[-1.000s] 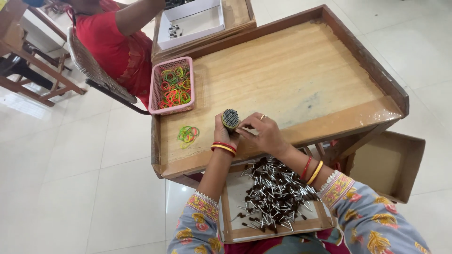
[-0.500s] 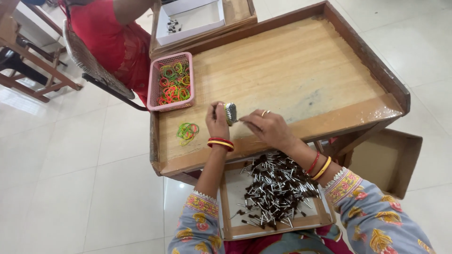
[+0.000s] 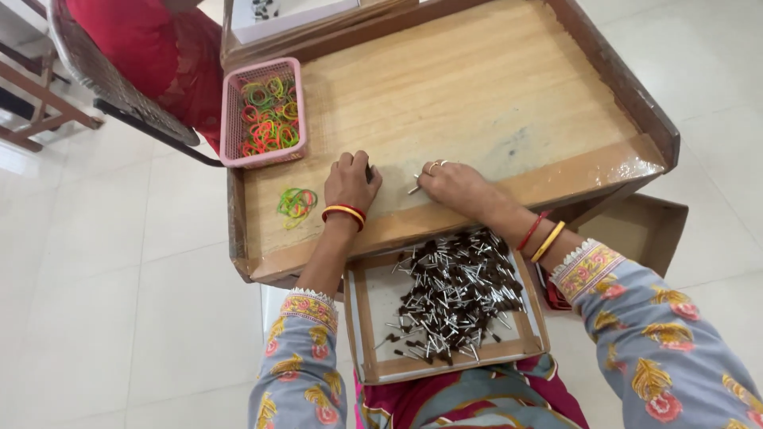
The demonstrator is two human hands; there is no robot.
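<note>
Sticks, a small dark bundle [image 3: 369,169] of them, sat mostly hidden under my left hand [image 3: 350,182], which was curled down over it on the wooden table [image 3: 493,95]; I could not tell how tightly the fingers gripped. My right hand [image 3: 455,187] lay just to the right, knuckles up, pinching one thin pale stick [image 3: 414,189] whose tip pointed toward the bundle. The two hands were near each other but not touching. To the left, a loose clump of rubber bands [image 3: 296,202] lay on the table, and farther off stood a pink basket [image 3: 233,119] full of coloured bands. Nearer me, below the table's edge, a shallow tray [image 3: 367,318] held a heap of dark-tipped sticks [image 3: 457,290]. Raised rims bounded the table at left and right; its far half lay bare.
</note>
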